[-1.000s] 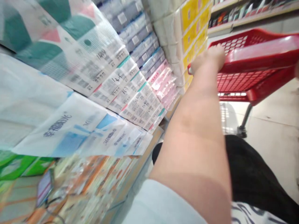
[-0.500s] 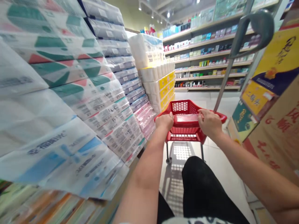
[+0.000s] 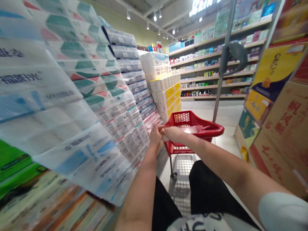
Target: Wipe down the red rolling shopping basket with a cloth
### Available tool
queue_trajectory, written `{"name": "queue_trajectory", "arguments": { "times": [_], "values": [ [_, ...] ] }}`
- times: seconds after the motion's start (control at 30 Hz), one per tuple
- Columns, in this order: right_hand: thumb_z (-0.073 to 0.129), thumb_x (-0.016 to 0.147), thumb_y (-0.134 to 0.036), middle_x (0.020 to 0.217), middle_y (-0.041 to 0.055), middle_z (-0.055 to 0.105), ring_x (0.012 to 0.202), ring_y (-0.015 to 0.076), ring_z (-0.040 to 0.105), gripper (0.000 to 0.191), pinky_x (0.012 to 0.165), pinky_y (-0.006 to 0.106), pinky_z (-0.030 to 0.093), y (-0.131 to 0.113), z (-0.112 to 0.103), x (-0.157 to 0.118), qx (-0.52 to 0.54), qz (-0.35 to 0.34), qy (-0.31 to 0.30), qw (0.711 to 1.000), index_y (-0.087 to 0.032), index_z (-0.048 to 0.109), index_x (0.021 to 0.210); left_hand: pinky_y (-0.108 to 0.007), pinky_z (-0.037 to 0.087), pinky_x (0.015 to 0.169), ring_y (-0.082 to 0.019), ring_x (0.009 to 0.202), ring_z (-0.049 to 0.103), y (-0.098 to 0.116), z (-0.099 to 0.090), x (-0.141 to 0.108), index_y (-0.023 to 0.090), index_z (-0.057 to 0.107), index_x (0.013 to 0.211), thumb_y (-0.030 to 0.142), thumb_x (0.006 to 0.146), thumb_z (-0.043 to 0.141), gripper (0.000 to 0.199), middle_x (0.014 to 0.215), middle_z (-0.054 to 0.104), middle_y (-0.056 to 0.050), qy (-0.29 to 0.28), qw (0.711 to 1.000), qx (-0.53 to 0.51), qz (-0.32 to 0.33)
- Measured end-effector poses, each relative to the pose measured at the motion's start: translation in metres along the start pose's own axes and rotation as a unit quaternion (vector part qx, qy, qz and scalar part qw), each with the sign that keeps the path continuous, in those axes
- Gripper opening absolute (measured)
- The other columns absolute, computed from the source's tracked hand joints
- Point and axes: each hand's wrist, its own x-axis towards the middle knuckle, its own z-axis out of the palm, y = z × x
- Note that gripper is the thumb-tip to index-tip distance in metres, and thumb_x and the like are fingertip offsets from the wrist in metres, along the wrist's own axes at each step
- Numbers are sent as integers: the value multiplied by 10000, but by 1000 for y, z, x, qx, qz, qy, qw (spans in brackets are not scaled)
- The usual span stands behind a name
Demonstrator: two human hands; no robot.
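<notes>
A red shopping cart (image 3: 218, 129) with a lattice basket stands in front of me. My left hand (image 3: 156, 136) is closed at the left end of its handle, beside the stacked packs. Reaching across the cart, my right hand (image 3: 175, 134) is closed right next to the left one. Between the fingers shows a small gold and whitish thing (image 3: 163, 132), too small to name. Whether the left hand also touches the handle, I cannot tell. The flat handle section (image 3: 190, 129) is partly covered by my right forearm.
Stacked white tissue packs (image 3: 79, 141) rise close on my left, with toilet roll packs (image 3: 160, 96) farther on. Cardboard boxes (image 3: 284, 128) stand on the right. A grey metal pole (image 3: 218, 96) rises by the cart. Stocked shelves (image 3: 211, 80) line the back.
My right hand has left the right part of the cart handle and moved left to meet my left hand. The left hand has shifted slightly left and down. The view has tilted up.
</notes>
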Motion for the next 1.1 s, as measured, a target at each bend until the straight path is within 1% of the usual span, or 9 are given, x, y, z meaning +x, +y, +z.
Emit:
{"name": "queue_trajectory", "arguments": {
  "times": [0.1,0.17,0.27,0.33,0.5,0.7,0.87,1.03,1.1],
  "values": [
    [449,942,-270,1093,125,672,971,219,644,339,845,318,463,12,-6,-22,-1,7,47,999,-143,566,1234,-324,514,889,-182,995,662,-4,-4,-6,176,619,1194,512,980,40,703,1026,725,-79,-47,998,34,-2],
    [396,967,-287,1207,126,622,1109,231,579,357,960,359,415,17,-6,-43,-10,0,87,996,-160,551,1262,-345,473,941,-190,988,662,0,-3,-10,190,693,1053,454,993,70,679,968,734,-85,-61,984,162,26],
    [355,980,-355,1284,121,576,1226,233,490,380,1042,368,358,15,-3,-67,-19,-28,132,991,-174,593,1215,-438,348,1045,-237,943,667,11,6,-18,147,736,839,392,991,198,610,845,726,-146,-38,909,408,77],
    [361,974,-384,1255,112,594,1209,228,500,375,1034,361,364,12,-3,-69,-21,-12,137,990,-188,613,1172,-457,319,1040,-241,890,671,17,15,-25,119,738,821,360,986,224,592,806,715,-163,-17,865,488,115],
    [336,973,-308,1117,144,645,1080,234,577,361,959,377,412,6,0,-48,-37,107,100,989,-145,606,1149,-387,406,803,-241,807,658,16,26,-36,95,728,818,314,985,194,600,810,712,-163,-12,839,517,166],
    [333,968,-272,1312,138,554,1263,240,449,389,1045,382,355,1,16,-57,-35,-33,204,978,-148,542,1272,-370,381,746,-238,767,646,11,20,-33,114,721,806,257,967,239,528,775,707,-138,-23,834,523,174],
    [322,969,-302,1071,148,667,988,240,618,375,900,372,443,10,7,-54,-20,146,137,979,-133,606,1145,-374,378,752,-242,775,647,12,24,-32,115,731,785,292,970,241,553,783,710,-145,19,832,531,163],
    [378,945,-293,1322,148,552,1267,253,450,378,1041,380,358,12,9,-61,-25,18,182,983,-145,568,1236,-368,375,736,-234,768,647,12,29,-30,117,729,791,281,975,221,565,789,714,-134,2,829,535,161],
    [373,942,-277,1325,138,555,1245,243,477,385,1025,384,377,21,8,-67,1,55,163,985,-151,554,1257,-370,374,746,-233,774,645,12,30,-29,116,727,791,289,975,228,560,789,710,-139,11,827,537,164]
  ]
}}
